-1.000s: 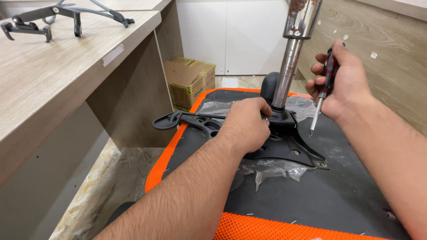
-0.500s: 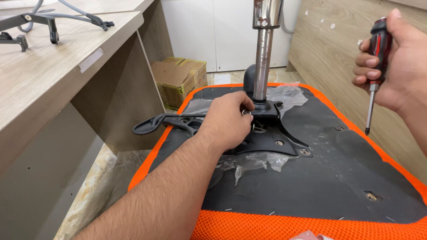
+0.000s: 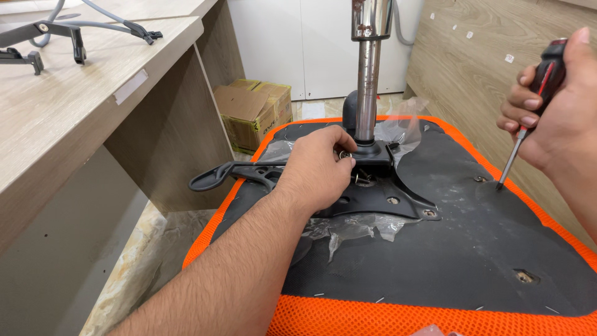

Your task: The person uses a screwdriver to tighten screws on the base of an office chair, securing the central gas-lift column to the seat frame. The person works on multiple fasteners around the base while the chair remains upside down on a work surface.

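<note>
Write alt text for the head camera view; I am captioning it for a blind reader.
A person's left hand rests on the black metal mechanism plate fixed to the underside of an upturned orange mesh chair seat, beside its chrome gas cylinder. The right hand holds a red-and-black-handled screwdriver, tip down on the seat's black underside. A pale wooden desk stands at left.

Left hand (image 3: 320,171) extended forward on a bare forearm, palm down, fingers curled and pinching; right hand (image 3: 556,118) raised at right, fingers closed in a grip.

Office: wooden desk (image 3: 74,118), cardboard box (image 3: 252,112), cabinets.
</note>
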